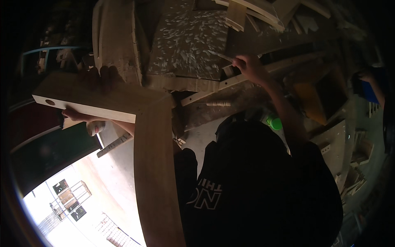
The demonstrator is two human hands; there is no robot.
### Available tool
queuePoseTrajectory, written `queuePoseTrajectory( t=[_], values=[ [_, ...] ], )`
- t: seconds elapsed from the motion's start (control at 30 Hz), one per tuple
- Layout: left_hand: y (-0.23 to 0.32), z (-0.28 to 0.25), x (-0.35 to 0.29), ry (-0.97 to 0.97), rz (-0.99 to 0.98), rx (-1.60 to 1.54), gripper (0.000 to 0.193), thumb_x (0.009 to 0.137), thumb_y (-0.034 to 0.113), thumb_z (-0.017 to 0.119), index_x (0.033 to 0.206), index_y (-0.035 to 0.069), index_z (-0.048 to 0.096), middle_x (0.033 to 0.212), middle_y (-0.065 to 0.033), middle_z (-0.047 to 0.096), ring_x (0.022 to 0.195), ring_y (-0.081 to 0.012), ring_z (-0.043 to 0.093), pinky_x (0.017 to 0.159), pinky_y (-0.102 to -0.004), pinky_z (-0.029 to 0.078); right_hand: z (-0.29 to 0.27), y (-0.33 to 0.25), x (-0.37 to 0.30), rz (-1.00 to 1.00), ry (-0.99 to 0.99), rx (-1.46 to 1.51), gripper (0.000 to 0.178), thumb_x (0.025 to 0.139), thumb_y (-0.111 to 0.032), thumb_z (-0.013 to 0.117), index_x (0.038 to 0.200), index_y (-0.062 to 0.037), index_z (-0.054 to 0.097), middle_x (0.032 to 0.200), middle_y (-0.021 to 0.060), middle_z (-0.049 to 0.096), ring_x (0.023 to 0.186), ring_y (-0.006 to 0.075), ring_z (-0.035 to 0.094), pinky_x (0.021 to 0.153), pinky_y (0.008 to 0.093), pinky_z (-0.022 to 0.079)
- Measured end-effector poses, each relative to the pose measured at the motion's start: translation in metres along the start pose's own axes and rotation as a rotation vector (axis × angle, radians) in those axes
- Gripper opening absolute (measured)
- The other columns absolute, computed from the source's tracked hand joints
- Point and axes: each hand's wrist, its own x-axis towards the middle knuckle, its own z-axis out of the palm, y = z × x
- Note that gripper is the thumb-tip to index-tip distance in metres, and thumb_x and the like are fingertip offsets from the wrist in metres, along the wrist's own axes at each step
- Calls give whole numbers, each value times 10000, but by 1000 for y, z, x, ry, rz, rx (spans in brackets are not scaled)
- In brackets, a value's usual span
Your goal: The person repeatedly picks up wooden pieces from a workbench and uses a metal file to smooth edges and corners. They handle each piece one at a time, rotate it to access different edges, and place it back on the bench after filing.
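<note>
My left hand (pixel 103 78) is wrapped round the upper arm of an L-shaped wooden frame (pixel 154 164). Its fingers lie over the far side and the thumb shows below, near a round hole in the wood. The frame's long leg runs down along my body. My right hand (pixel 249 68) pinches a thin stick (pixel 222 56), whose kind I cannot make out. The stick's tip is over a flat brown board (pixel 185 72) dotted with many whitish dabs. That board lies on the workbench ahead of me.
Loose wooden strips (pixel 255 14) lie at the far right of the bench. A turned wooden piece (pixel 218 103) lies nearer. An orange-brown box (pixel 319 101) and a green round container (pixel 274 122) are on the right. Another person's hand (pixel 365 76) shows at the right edge.
</note>
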Motion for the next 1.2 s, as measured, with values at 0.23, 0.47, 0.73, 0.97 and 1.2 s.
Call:
queuePoseTrajectory(
  t=[0.23,0.47,0.73,0.97,1.2],
  values=[
    [3,-24,7,-15,2,174,657,829,599,551,1145,25,498,849,-62,475,630,-169,437,546,-296,370,-2,-7,-29,226,-12,-1,205,922,-187,558,861,-16,652,761,156,643,742,263,661,682,352,488],
    [-39,-43,7,238,-3,273,801,739,729,555,1080,6,500,784,-34,465,616,-160,391,582,-286,313,0,-11,-66,253,174,-62,193,886,-176,584,870,-3,667,747,179,645,694,326,644,659,402,479],
    [-94,-62,-10,184,-274,-119,728,668,670,651,983,27,523,775,-22,472,661,-155,437,615,-299,359,-69,-45,-160,412,473,34,202,922,-156,532,831,18,578,668,135,558,607,231,546,591,339,429],
    [-144,16,-21,430,-329,34,706,726,712,574,949,45,529,769,-34,509,567,-162,423,562,-324,368,-72,-88,-256,323,604,165,316,1025,-275,390,805,-53,442,635,-14,454,537,59,441,493,232,374],
    [-145,93,-79,144,-328,50,566,794,602,625,1132,153,560,941,-86,601,737,-216,572,688,-389,475,-79,-153,-382,5,995,591,303,984,-294,501,942,6,495,755,57,582,691,117,551,652,266,460]
  ],
)
